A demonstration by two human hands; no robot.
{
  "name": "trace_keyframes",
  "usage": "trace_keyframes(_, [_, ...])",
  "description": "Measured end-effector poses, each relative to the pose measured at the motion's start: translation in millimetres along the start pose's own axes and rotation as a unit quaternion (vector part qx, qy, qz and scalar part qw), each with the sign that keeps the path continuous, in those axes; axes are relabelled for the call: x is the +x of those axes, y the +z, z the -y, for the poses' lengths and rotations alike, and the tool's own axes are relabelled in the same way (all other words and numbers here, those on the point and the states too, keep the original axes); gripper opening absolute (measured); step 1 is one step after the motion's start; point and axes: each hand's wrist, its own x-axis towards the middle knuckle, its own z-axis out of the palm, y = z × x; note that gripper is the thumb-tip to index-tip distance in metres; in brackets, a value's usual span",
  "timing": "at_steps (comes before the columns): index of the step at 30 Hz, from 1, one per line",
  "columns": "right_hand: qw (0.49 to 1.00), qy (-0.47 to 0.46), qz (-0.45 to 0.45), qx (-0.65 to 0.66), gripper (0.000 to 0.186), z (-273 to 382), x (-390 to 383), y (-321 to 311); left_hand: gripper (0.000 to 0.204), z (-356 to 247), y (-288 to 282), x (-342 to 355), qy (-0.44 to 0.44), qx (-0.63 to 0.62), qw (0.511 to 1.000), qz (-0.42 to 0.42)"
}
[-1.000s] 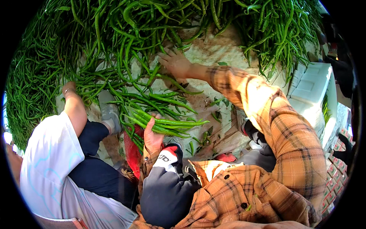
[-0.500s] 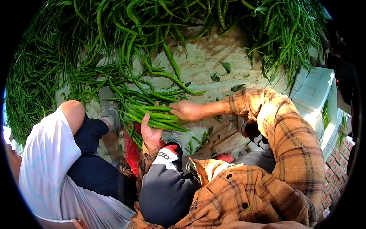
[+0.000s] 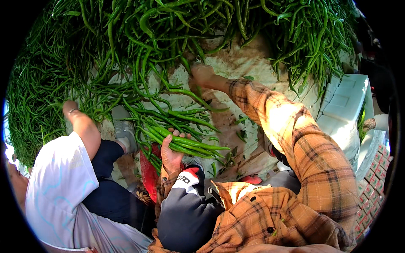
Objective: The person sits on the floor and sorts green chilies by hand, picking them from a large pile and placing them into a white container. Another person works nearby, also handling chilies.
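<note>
My left hand [image 3: 171, 152] is closed around a bunch of long green chili peppers [image 3: 185, 146], its thumb on the near side and fingertips curled over them. The bunch points right, its ends fanned out over the sheet. Farther off, my right hand [image 3: 203, 75] is at the edge of the pepper heap [image 3: 168, 25], over a single green pepper [image 3: 184, 64]. Shadow covers its fingers, so their grip is unclear. More loose peppers [image 3: 156, 114] lie just beyond the held bunch.
To my left sits another person in a white shirt [image 3: 59, 177], one hand [image 3: 71, 109] among the peppers. A white foam box [image 3: 344, 99] stands at the right, beside a patterned red surface [image 3: 373, 179]. Torn leaves dot the pale sheet [image 3: 253, 63]. Red mesh [image 3: 148, 170] lies by my left wrist.
My right hand has left the bunch and moved away to the heap's edge. My left hand keeps the peppers, slightly lower and right. The other person's hand has come into view at the heap.
</note>
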Motion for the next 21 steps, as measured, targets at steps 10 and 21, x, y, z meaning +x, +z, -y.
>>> trace_keyframes(10, [0.821, 0.027, 0.237, 0.518, 0.018, -36.8, -97.6, -31.0, 0.027, 1.0, 4.8, -11.7, -0.004, 0.045, 0.999, 0.001])
trace_keyframes(21, [0.945, -0.275, 0.086, 0.151, 0.030, 17.5, -149.6, -32.3, 0.030, -0.4, -1.0, -5.3, 0.026, 0.045, 0.998, 0.043])
